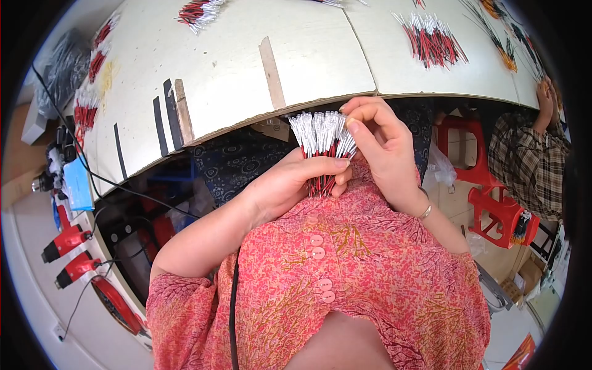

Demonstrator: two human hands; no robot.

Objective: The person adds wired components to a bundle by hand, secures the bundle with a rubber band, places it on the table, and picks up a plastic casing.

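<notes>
My left hand (287, 179) is wrapped round a thick bundle of red and black wires (322, 139) with whitish, clear-looking tips pointing up. The thumb lies across the front of the bundle, and the wire ends stick out below it. At the bundle's upper right edge is my right hand (385, 145), its thumb and forefinger pinched together by the tips. Whether a single wire sits in that pinch is too small to tell. Both hands are held before my chest, just below the table's front edge.
The white table (234, 68) curves ahead, carrying a red wire pile (431, 40) and another bundle (198, 13). Red heat guns (65, 242) are at the left, near a black cable (92, 169). Red stools (487, 203) and a co-worker's plaid sleeve (530, 160) are at the right.
</notes>
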